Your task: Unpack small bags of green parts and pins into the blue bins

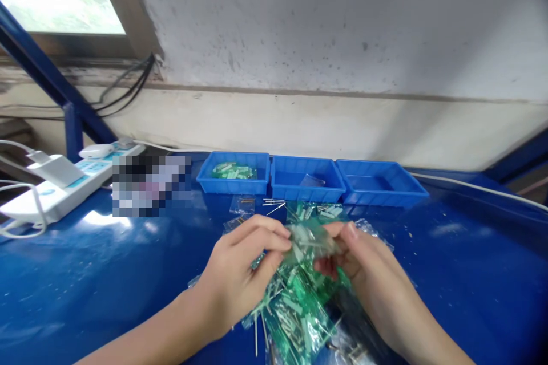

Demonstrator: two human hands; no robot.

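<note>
Though blurred, packet [306, 242] between pinched fingers [270, 238]

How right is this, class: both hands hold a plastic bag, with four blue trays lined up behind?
Not four: the head view shows three blue trays lined up behind. The left hand and right hand do hold the plastic bag.

Bare left hand [237, 265], bare right hand [377, 271], slim fingers [261, 236], left forearm [165, 322] bare, right forearm [422, 328] bare
</note>
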